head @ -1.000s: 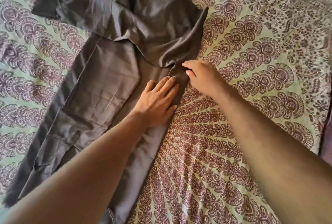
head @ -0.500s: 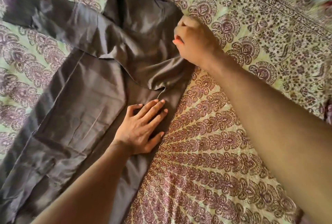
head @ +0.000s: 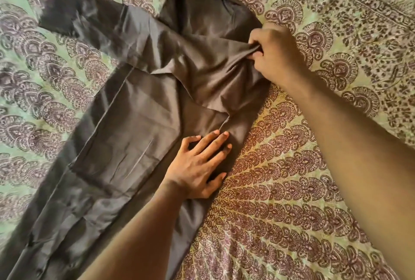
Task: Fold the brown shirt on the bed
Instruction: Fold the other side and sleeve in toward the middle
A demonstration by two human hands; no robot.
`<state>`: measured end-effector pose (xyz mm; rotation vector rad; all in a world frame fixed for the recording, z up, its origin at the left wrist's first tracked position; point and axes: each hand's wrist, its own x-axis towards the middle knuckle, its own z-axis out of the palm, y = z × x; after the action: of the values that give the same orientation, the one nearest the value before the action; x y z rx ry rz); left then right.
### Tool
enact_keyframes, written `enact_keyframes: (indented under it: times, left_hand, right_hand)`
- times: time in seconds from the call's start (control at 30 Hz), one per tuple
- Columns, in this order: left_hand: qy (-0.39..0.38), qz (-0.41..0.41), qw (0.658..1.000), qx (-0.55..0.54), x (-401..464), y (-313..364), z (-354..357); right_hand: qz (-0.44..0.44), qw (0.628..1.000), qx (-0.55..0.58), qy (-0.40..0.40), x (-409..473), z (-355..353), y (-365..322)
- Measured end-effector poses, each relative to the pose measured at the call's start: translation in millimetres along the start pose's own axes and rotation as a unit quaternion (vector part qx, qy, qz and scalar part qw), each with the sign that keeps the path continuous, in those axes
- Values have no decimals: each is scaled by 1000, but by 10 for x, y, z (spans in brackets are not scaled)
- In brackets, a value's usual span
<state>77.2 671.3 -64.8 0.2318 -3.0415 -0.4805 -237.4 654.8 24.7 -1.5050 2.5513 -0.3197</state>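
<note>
I press my left hand (head: 197, 167) flat on the brown shirt (head: 125, 127) so it stays put on the bed (head: 292, 190); my right hand (head: 276, 52) pinches the cloth near the shoulder, its grip tight, to fold it over

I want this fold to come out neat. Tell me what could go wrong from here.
1. The right hand pinches only a bunch of the shirt near its right edge; pulling by that grip may drag creases across the chest.
2. The left hand presses flat near the shirt's right edge only, so the rest could slide on the bedsheet.
3. The sleeve lies spread out to the left and may fold crooked.
</note>
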Motion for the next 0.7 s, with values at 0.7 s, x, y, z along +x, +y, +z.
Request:
enact_keyframes:
  times: [0.7]
  left_hand:
    - [-19, 3, 1000, 6, -3, -22, 27]
  right_hand:
    - [83, 982, -111, -126, -791, 652, 292]
